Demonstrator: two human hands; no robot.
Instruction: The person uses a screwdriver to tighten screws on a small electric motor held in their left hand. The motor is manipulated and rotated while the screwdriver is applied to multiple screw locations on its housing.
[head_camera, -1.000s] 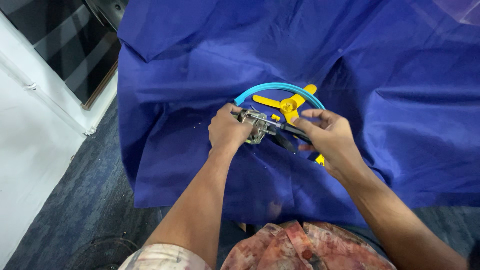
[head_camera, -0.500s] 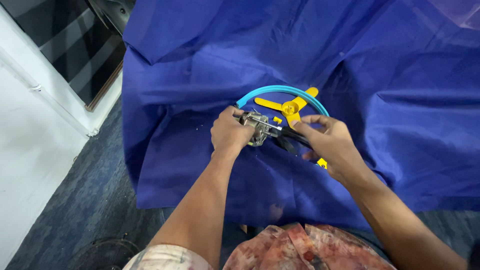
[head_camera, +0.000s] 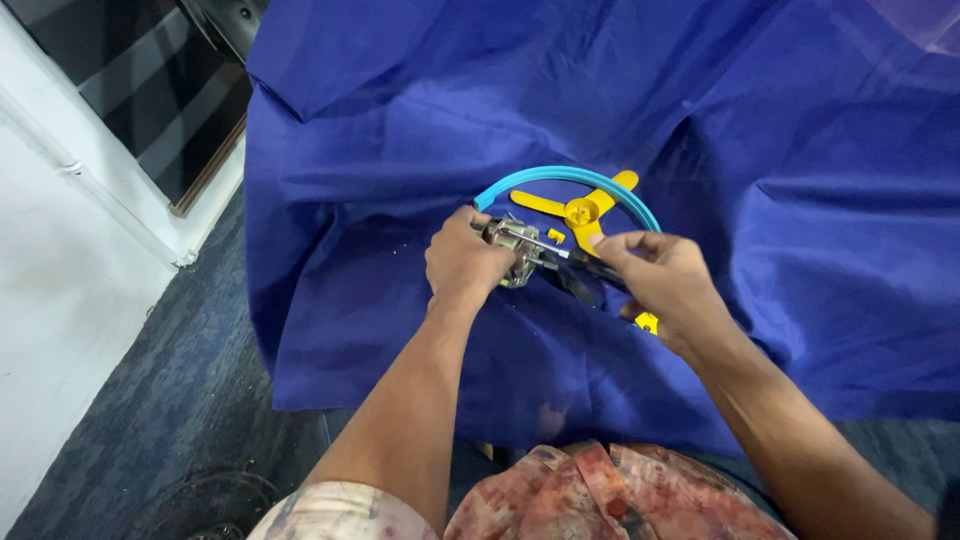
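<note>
An indoor room, perhaps a home: blue carpet (head_camera: 170, 400), white wall (head_camera: 60, 300), cloth-draped table (head_camera: 400, 150).

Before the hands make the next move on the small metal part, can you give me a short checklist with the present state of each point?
1. Left hand grips the small metal part: ok.
2. Right hand holds the dark-handled tool: ok.
3. Tool tip meets the metal part: ok, exact seat cannot tell.
4. Yellow propeller inside blue ring, apart from the hands: ok.
5. Small yellow piece loose on the blue cloth: not ok, may roll.
</note>
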